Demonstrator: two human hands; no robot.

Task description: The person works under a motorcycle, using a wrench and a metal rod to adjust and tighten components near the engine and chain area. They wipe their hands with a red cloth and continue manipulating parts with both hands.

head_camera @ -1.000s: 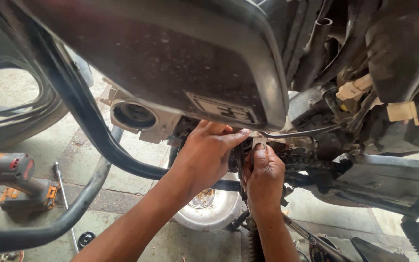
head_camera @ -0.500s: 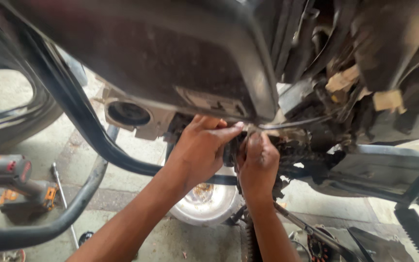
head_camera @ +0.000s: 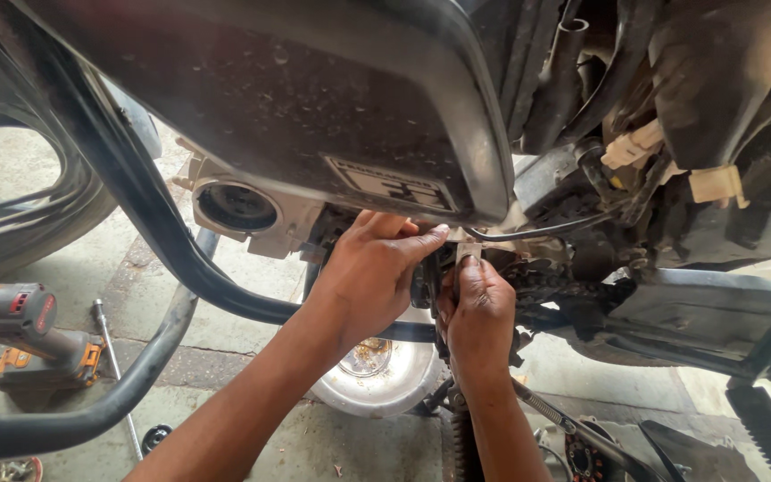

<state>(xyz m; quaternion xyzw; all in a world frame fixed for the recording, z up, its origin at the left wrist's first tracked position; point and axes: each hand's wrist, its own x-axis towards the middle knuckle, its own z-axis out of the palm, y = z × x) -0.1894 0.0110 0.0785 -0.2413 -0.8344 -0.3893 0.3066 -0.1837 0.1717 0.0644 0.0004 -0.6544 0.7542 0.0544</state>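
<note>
Far left, a drill (head_camera: 12, 323) lies on the floor (head_camera: 225, 295), with a screwdriver (head_camera: 109, 344) just beside it. A black frame tube (head_camera: 149, 223) curves in front of a round housing (head_camera: 238, 207). My left hand (head_camera: 369, 272) reaches up under the dark cover (head_camera: 296, 98), fingers curled and pressed together against the parts there. Touching it, my right hand (head_camera: 477, 312) pinches a small metal piece (head_camera: 468, 253) at the cable (head_camera: 537, 232). The chain (head_camera: 546, 281) runs just right of it.
</note>
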